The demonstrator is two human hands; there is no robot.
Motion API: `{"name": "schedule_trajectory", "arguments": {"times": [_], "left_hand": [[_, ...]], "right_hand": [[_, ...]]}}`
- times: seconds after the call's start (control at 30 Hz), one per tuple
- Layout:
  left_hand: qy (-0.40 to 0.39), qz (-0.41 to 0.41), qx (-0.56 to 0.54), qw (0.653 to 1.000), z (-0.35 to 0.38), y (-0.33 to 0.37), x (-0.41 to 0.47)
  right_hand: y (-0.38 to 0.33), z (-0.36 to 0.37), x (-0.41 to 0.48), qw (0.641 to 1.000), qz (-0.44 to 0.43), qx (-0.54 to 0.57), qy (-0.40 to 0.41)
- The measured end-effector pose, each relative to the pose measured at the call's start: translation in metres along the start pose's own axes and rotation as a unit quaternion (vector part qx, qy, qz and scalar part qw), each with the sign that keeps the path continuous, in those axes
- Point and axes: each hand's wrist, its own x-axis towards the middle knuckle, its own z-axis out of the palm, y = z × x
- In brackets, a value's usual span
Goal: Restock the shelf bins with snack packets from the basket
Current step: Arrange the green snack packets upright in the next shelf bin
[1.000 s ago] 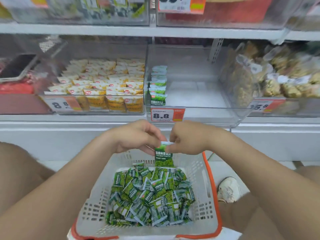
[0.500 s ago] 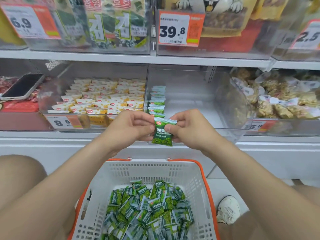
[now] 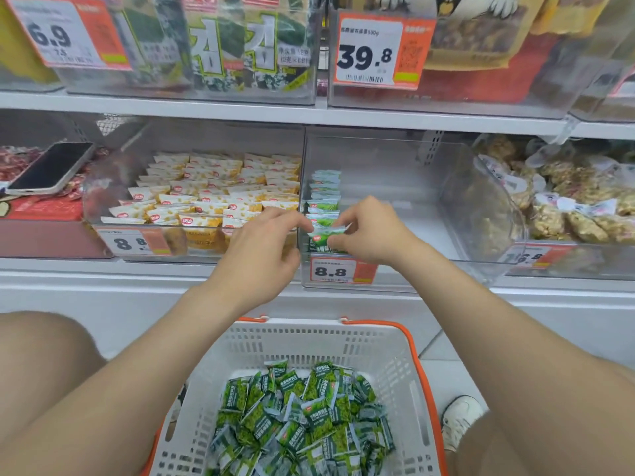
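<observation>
At clear bin's point(image 3: 405, 166) front-left corner, lifted green packet point(image 3: 324, 237) from basket point(image 3: 309, 341), pinched by left hand point(image 3: 264, 245) and right hand point(image 3: 371, 231); nearly shelved.

Speaker A: What does the shelf bin point(image 3: 481, 218) appear to be made of?
Speaker B: Clear plastic, smooth and glossy, with reflections on its walls. The shelf point(image 3: 206, 109) above it is smooth and white, with a faint sheen.
Speaker A: And the basket point(image 3: 309, 345)?
Speaker B: Matt white plastic, perforated, edged by an orange plastic rim. The snack packets point(image 3: 302, 417) inside are glossy printed film, crinkled; the front packet point(image 3: 323, 235) in the bin shows the same finish.
Speaker A: Other surfaces?
Speaker B: The yellow packets point(image 3: 213, 194) are glossy film; the price tag point(image 3: 330, 269) looks like matt paper; the phone point(image 3: 51, 168) has a glossy black screen.
</observation>
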Motion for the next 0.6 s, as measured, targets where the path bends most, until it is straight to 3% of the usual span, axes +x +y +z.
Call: {"name": "schedule_trajectory", "arguments": {"times": [0.17, 0.33, 0.6], "left_hand": [[-0.008, 0.021, 0.067, 0.998, 0.0, 0.0, 0.001], [-0.014, 0.026, 0.065, 0.997, -0.002, -0.002, 0.002], [-0.007, 0.042, 0.002, 0.999, 0.001, -0.002, -0.006]], "right_hand": [[-0.009, 0.003, 0.013, 0.996, 0.054, -0.007, -0.074], [-0.013, 0.005, 0.02, 0.992, 0.101, 0.073, -0.031], [-0.012, 0.001, 0.008, 0.997, 0.068, 0.018, 0.011]]}}
